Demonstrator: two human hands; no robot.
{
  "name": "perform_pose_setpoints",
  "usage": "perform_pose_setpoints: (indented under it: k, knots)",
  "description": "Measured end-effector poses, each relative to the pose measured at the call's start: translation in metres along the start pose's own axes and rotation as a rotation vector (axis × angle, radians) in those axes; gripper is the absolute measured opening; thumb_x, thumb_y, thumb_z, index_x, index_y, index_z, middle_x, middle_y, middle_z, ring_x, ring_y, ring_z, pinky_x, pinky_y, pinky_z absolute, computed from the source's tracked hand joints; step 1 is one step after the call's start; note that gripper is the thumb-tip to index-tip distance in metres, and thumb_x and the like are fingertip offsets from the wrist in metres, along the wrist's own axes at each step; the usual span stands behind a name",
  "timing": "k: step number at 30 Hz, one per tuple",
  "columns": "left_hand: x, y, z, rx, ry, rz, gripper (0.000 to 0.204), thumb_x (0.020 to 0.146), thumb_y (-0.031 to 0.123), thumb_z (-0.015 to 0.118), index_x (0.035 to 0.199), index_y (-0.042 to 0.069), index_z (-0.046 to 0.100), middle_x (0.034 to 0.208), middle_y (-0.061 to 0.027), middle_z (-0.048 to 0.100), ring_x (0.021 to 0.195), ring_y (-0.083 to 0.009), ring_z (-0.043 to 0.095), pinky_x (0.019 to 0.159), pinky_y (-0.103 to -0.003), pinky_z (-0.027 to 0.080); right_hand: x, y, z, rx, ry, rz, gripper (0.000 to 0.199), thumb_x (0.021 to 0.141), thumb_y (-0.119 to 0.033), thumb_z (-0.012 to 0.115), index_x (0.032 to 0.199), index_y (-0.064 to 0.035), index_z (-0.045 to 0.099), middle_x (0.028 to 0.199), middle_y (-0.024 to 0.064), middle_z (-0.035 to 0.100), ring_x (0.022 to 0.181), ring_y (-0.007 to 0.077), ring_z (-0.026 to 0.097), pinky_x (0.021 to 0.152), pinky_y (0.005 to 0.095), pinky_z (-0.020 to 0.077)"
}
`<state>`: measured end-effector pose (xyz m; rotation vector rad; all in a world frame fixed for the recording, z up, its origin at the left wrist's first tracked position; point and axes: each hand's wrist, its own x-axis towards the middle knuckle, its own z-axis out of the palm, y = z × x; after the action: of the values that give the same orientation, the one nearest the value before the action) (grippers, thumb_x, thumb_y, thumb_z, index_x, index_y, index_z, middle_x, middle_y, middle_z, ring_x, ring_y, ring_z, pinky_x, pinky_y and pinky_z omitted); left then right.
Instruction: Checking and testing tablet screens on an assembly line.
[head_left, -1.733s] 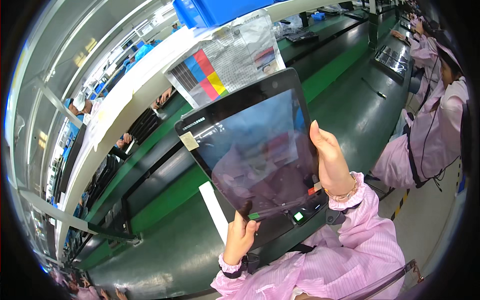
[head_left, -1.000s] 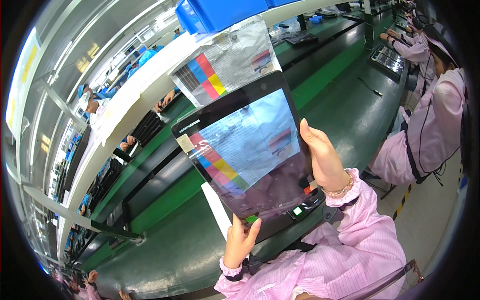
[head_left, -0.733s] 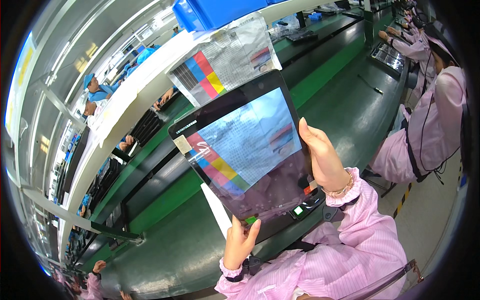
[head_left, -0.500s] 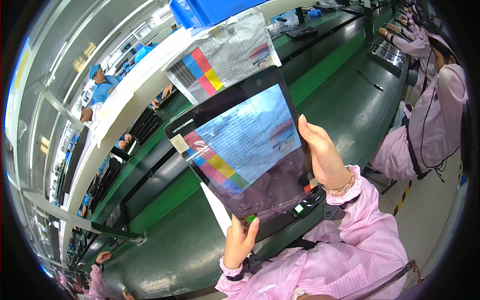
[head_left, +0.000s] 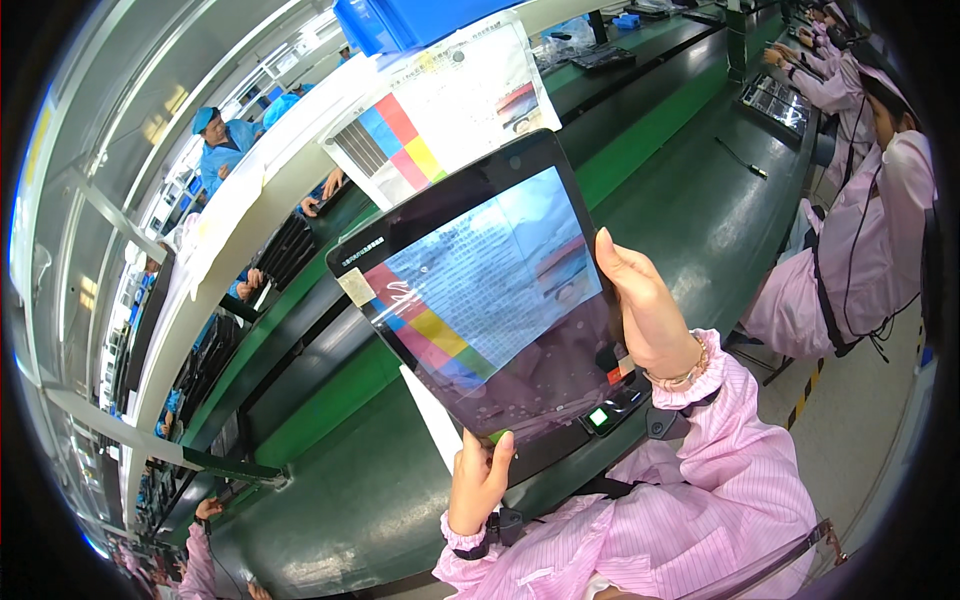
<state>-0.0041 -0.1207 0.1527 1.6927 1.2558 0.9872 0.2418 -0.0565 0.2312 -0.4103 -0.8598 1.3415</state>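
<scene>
A black tablet (head_left: pixel 487 290) is held up and tilted between my two hands. Its lit screen shows a picture of a printed sheet with coloured blocks. My left hand (head_left: pixel 478 485) grips the lower edge, its thumb over the front. My right hand (head_left: pixel 645 305) closes round the right edge, thumb on the bezel and the other fingers hidden behind. A small pale sticker (head_left: pixel 355 288) is on the tablet's left edge. Just beyond the top edge stands a printed test sheet (head_left: pixel 465 95) with coloured blocks, partly covered by the tablet.
A blue bin (head_left: pixel 425 22) sits above the sheet. Under the tablet runs a green workbench (head_left: pixel 330 500); a small device with a lit green display (head_left: pixel 598 417) lies there. A short cable (head_left: pixel 740 158) and a tray (head_left: pixel 775 105) are farther right, near seated co-workers (head_left: pixel 850 240) in pink.
My hands and the tablet have barely moved. The printed sheet behind looks brighter. At the far left a co-worker in blue has shifted, and another person's hand at lower left has moved slightly.
</scene>
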Motion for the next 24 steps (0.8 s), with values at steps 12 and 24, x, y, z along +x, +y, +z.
perform_pose_setpoints:
  k: [12, 24]
  knots:
    - [0.031, -0.027, -0.013, -0.571, 0.16, 0.129, 0.059, 0.1, 0.033, 0.043, 0.144, -0.004, 0.027, 0.138, -0.015, 0.045, 0.126, -0.0244, 0.045, 0.107, -0.035, 0.033, 0.0, 0.042, -0.007, -0.057, 0.021, 0.231, 0.044, 0.101, -0.036, 0.043, 0.121, 0.0002, 0.058, 0.116, 0.0045, 0.062, 0.106, 0.0109, 0.057, 0.093, 0.0261, 0.0425]
    - [0.044, -0.109, -0.036, -0.787, 0.418, -0.395, 0.024, 0.097, 0.035, 0.054, 0.089, 0.013, 0.06, 0.063, 0.0087, 0.051, 0.051, -0.0018, 0.049, 0.044, -0.019, 0.036, 0.051, 0.151, -0.026, 0.221, 0.023, 0.419, 0.055, 0.1, -0.024, 0.045, 0.148, -0.0107, 0.022, 0.147, 0.0124, 0.028, 0.124, 0.0232, 0.045, 0.106, 0.0387, 0.0351]
